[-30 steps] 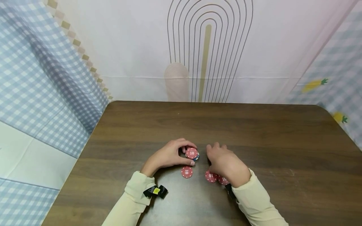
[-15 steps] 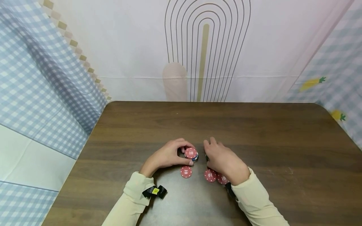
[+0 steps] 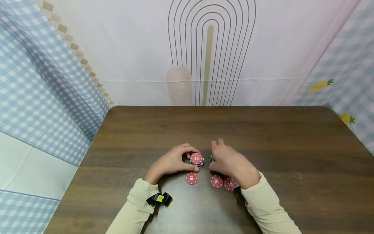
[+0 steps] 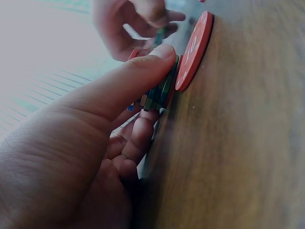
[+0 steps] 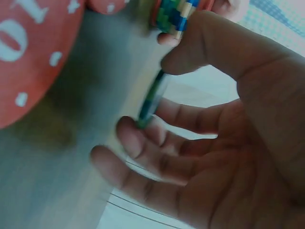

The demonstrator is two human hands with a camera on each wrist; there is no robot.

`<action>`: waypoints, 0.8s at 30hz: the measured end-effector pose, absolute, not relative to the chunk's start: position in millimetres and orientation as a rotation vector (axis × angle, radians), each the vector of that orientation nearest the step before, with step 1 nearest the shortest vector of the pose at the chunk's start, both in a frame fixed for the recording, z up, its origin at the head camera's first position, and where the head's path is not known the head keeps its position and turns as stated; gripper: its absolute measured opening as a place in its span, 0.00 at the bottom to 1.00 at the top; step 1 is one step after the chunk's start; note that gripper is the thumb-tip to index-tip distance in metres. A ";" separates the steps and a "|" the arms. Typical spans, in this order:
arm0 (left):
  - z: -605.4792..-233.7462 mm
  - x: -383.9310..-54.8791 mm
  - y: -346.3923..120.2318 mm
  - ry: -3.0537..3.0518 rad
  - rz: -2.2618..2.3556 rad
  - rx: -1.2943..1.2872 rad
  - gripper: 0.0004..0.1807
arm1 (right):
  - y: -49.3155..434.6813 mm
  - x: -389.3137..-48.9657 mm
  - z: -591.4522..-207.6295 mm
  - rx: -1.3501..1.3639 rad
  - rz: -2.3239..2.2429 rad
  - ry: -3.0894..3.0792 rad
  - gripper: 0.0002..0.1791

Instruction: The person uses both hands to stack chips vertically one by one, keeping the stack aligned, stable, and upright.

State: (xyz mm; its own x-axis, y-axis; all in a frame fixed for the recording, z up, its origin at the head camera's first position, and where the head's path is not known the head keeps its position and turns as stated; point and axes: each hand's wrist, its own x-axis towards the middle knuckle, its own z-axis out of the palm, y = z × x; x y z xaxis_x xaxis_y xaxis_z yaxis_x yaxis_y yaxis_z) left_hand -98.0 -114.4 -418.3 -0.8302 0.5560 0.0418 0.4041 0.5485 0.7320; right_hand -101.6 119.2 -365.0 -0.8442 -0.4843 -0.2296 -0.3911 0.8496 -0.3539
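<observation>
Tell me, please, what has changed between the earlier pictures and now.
The right hand has shifted forward, away from the nearest round red chip; a round green chip, hidden a second ago, now shows in its pinch. The left hand still grips the round red-topped chip stack; the loose red chips stay put.

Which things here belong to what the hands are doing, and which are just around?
Part of the job:
chip stack, held by the left hand
green chip, pinched by the right hand
probably the loose red chips

Just around:
brown table, the work surface
white printed cloth
blue checked cloth
</observation>
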 end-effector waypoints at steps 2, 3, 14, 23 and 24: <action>-418.4 -98.1 -114.3 2.587 1.144 0.810 0.25 | 117.7 -100.0 -363.0 -0.732 -0.488 2.753 0.20; -418.6 -98.3 -114.3 2.587 1.141 0.811 0.25 | 116.3 -98.9 -362.4 -0.777 -0.516 2.778 0.19; -420.7 -100.2 -115.2 2.655 1.102 0.866 0.16 | 90.2 -85.5 -369.2 -1.262 -0.549 3.006 0.13; -420.4 -99.3 -114.3 2.668 1.084 0.873 0.14 | 82.4 -82.9 -381.0 -1.250 -0.479 3.017 0.11; -420.5 -99.4 -114.3 2.670 1.083 0.876 0.14 | 82.3 -82.9 -381.2 -1.236 -0.487 3.008 0.12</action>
State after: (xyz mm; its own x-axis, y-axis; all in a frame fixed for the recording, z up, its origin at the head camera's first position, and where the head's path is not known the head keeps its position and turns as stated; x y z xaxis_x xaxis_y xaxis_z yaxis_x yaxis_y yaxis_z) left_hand -99.4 -114.3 -420.5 -0.8231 0.5601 0.0931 0.4668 0.5742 0.6725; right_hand -82.9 82.3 -381.2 -0.7084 -0.6624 0.2438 -0.7054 0.6755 -0.2146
